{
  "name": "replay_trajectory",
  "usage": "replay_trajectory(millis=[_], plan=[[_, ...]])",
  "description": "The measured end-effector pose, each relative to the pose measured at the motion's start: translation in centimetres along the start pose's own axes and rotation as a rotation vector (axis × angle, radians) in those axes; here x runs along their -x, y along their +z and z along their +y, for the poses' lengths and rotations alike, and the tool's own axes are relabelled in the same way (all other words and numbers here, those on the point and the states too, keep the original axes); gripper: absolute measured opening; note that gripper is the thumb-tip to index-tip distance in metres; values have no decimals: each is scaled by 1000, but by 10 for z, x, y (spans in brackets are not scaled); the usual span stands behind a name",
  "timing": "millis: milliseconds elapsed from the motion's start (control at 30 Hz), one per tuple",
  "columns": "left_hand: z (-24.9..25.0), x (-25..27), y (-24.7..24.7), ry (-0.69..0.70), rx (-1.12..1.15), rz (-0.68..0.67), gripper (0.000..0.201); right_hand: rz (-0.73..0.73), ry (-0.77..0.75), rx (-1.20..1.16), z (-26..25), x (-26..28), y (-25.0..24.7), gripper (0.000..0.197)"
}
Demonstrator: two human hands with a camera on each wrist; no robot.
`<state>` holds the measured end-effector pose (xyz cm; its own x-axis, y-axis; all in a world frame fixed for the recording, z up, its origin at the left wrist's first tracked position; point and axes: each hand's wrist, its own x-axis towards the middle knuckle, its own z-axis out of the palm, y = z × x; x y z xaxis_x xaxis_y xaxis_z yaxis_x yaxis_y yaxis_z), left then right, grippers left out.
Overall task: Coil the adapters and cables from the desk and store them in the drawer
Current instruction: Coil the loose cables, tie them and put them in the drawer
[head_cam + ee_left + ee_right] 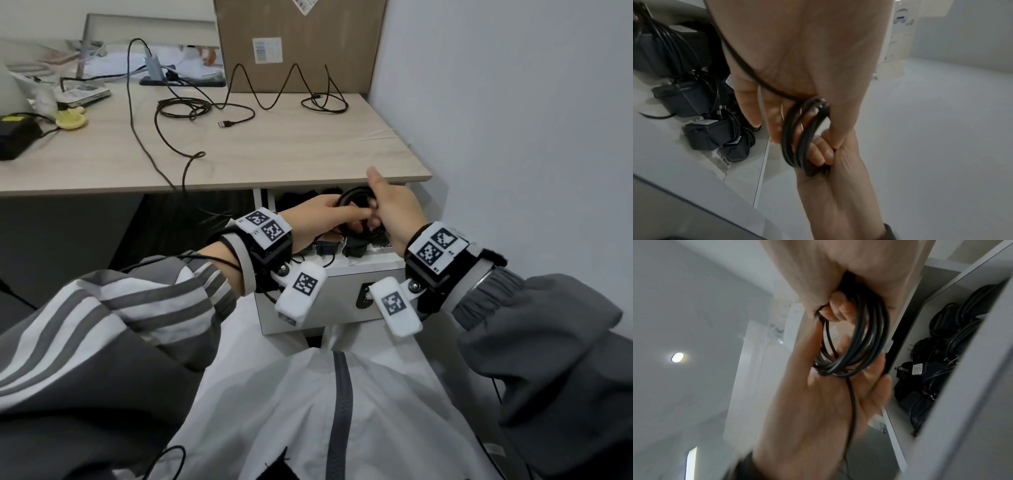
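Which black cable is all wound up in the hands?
The coiled black cable gripped by the left hand and right hand over the open drawer. The other cables lie loose on the desk.

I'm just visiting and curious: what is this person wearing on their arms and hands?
The left hand and right hand are bare. Each wrist carries a black strapped block topped with white tags printed in black square codes, plus a white padded tab with another code. Thin black wires run from the left one. The jacket sleeves are grey, the left with white stripes.

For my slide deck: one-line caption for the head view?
Both hands, left and right, hold a coiled black cable over the open drawer below the desk.
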<state>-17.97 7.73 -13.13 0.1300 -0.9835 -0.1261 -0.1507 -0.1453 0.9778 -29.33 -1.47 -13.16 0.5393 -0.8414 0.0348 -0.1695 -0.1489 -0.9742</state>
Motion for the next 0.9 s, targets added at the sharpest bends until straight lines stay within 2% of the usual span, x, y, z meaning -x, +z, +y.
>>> replay_trajectory(millis=[67, 133, 233, 333, 467, 533, 600, 667, 733, 800, 900], plan=[[0, 3, -2, 0, 40, -46, 9, 50, 35, -136, -2, -3, -3, 51], [-1, 3, -3, 40, 169, -61, 16, 55, 35, -194, -3, -1, -1, 53], [2, 2, 3, 91, 397, 7, 18, 66, 44, -278, -5, 2, 2, 53], [5, -2, 11, 120, 320, 145, 24, 98, 30, -265, -3, 2, 2, 53], [6, -6, 14, 48, 260, 184, 31, 70, 59, -138, 3, 1, -1, 56], [7, -7, 11, 12, 118, 214, 32, 5, 101, -37, 1, 1, -4, 56], [11, -5, 9, 13, -90, 176, 32, -53, 89, 99, -1, -1, -8, 57], [14, -4, 7, 2, -308, 100, 34, -146, 2, 281, -6, -3, -12, 54], [15, -4, 3, -41, -463, 40, 37, -307, -104, 498, -14, -2, -16, 44], [15, -4, -3, -92, -513, -8, 35, -489, -187, 730, -24, 1, -23, 32], [17, -1, -10, -121, -536, -31, 36, -658, -287, 919, -33, 4, -28, 32]])
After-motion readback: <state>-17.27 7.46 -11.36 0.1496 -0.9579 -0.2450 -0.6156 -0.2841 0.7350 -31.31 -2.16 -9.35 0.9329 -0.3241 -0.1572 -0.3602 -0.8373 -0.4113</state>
